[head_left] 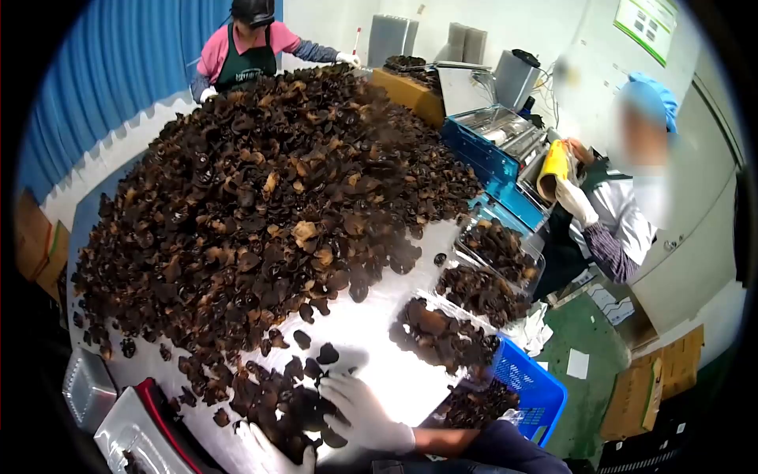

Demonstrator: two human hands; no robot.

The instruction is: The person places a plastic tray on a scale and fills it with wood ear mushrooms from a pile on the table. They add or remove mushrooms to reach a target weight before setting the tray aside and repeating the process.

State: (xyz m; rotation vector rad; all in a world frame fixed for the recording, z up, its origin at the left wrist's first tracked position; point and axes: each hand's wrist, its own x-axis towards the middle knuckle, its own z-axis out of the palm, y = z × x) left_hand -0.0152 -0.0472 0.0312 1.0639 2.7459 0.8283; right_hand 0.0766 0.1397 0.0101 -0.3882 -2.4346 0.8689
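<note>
A large heap of dark brown wood ear mushrooms [260,189] covers much of the pale tabletop [379,347]. At the near edge lies a smaller bunch of wood ears [272,399], with both my hands at it. My right hand [365,412], in a white glove, rests against its right side with fingers apart. On the near side is my left hand [272,454], also white-gloved, its fingers stretched out and its lower part cut off by the frame. Neither hand visibly grips a piece. Clear plastic trays of wood ears [446,336] stand right of my right hand.
A blue basket [541,391] holds more wood ears at the right. Clear trays [88,387] stand at the left edge. Across the table is a person in pink [245,51]; another person [624,205] holds a yellow roll [555,167] beside a blue-sided machine [497,186].
</note>
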